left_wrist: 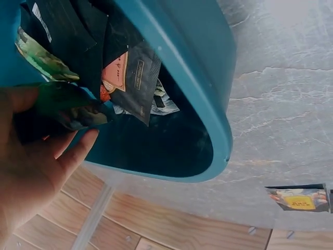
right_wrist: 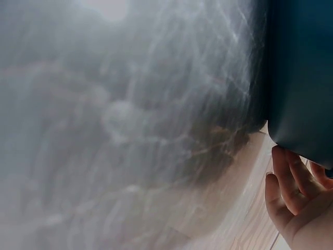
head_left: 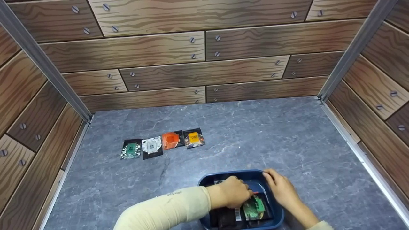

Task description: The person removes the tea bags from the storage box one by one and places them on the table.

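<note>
A blue plastic bin (head_left: 278, 209) with black sachets inside stands at the near side of the surface. My left hand (head_left: 232, 191) reaches down into it from the left. In the left wrist view, that hand (left_wrist: 39, 172) pinches a dark sachet with a green part (left_wrist: 62, 107) between thumb and fingers. Below it in the bin lie a green-printed sachet (left_wrist: 44, 57) and a black sachet with an orange-pink label (left_wrist: 117, 70). At the bin's far right corner my right hand (head_left: 282, 188) holds the rim; its fingers (right_wrist: 283, 166) touch the outer wall in the right wrist view.
Farther back, a slanting row of sachets lies on the grey marbled surface (head_left: 255, 127): green (head_left: 131, 149), white (head_left: 152, 147), orange (head_left: 171, 140) and yellow-labelled (head_left: 193, 138). Wood-patterned walls (head_left: 204, 70) with metal corner rails (head_left: 348, 48) enclose the back and sides.
</note>
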A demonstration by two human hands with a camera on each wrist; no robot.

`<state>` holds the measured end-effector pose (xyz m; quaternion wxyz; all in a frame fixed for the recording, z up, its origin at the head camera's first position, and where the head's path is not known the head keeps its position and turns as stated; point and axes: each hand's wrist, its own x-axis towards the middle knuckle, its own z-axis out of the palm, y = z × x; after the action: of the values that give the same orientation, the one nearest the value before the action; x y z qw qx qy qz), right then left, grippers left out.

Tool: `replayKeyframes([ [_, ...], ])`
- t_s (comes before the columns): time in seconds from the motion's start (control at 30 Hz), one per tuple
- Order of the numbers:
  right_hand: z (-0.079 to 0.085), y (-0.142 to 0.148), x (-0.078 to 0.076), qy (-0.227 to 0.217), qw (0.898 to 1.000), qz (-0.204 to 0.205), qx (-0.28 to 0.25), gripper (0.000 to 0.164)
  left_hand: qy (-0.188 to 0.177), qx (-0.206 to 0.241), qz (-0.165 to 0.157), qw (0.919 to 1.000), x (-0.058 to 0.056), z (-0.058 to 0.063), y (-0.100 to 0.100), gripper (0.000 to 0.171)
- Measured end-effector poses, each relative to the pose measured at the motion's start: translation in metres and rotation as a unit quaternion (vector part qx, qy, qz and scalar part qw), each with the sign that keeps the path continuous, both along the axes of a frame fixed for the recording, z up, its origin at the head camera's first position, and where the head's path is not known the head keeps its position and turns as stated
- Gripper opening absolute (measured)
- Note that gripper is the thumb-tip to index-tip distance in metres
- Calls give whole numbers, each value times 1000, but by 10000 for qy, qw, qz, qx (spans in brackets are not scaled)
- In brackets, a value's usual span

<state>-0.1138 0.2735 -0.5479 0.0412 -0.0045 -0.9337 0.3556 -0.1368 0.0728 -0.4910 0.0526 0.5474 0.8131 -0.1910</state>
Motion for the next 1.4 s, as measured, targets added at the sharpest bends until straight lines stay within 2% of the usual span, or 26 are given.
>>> replayKeyframes([
  [0.17,-1,0,0,85,10000,-9,-1,17,103,200,-64,9997,-2,5,-1,26],
  [0.37,1,0,1,-61,10000,-25,-8,18,-100,528,-84,9985,-4,13,-6,25],
  [0.5,2,0,1,-106,9999,-40,-17,19,-168,818,-232,9962,-3,22,-11,24],
  [0.6,1,0,1,-59,10000,-36,-30,18,-123,1200,-402,9919,-3,28,-16,24],
  [0.73,1,1,1,-98,9999,-42,-60,18,-131,1854,-566,9810,-9,35,-23,30],
  [0.9,0,1,1,-50,10000,-33,-51,18,-372,2880,-591,9551,-23,38,-32,35],
  [1.0,0,1,0,71,10000,-37,-29,18,-443,3443,-507,9364,-36,40,-35,25],
  [1.13,0,0,0,107,9999,-41,-38,19,-367,3913,-220,9193,-55,39,-41,15],
  [1.27,-1,0,0,113,9999,-42,-25,19,-216,4086,128,9124,-73,35,-47,14],
  [1.4,-1,0,1,94,9999,-29,-25,19,-73,3996,570,9149,-88,29,-54,21],
])
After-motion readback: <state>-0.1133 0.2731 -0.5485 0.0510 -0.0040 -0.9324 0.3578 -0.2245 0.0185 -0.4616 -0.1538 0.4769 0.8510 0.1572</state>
